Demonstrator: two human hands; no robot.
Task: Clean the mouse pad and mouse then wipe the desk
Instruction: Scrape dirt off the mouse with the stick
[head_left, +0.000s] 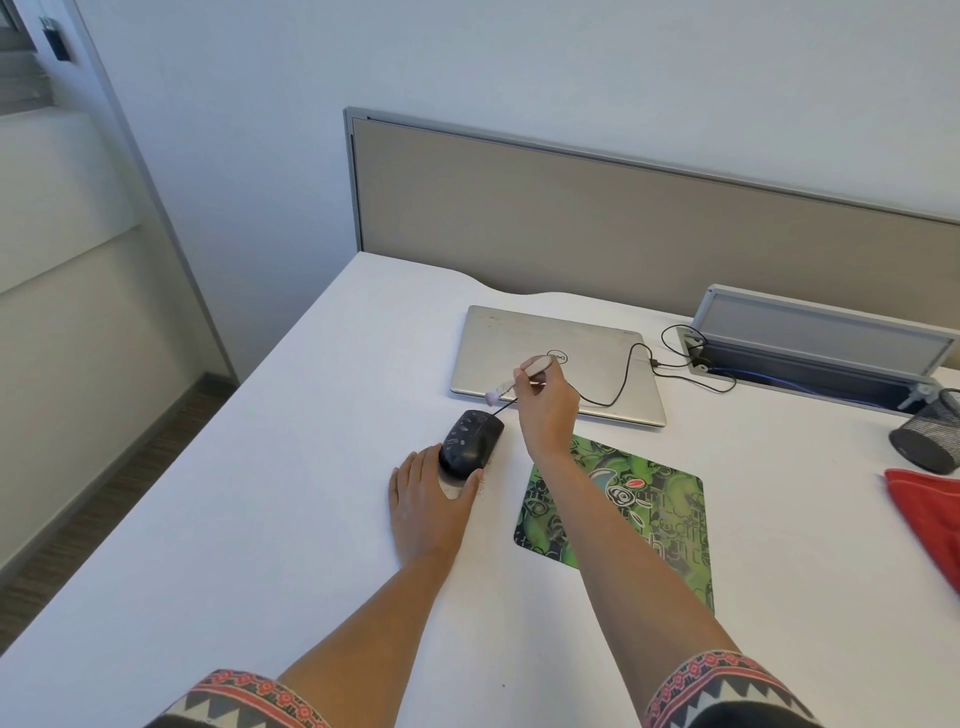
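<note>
The white desk (260, 519) carries everything. A closed silver laptop (571, 332) lies just beyond the right fingertips. The green patterned mouse pad (649, 519) lies flat under the right forearm, well to the right of the left fingers.

The left hand (426, 504) lies palm down on the desk with its forearm stretched forward. Its fingers are straight and together and its thumb is spread, so the near end of the black mouse (470, 441) sits in the fork between thumb and forefinger (touching both, as far as can be seen).

The right hand (548, 410) is raised with the wrist bent, fingers curled and pinching a small pale brush (506, 384). The brush's tuft points down and left from the fingertips and is just over the mouse's far end. Whether it touches the mouse cannot be told.
</note>
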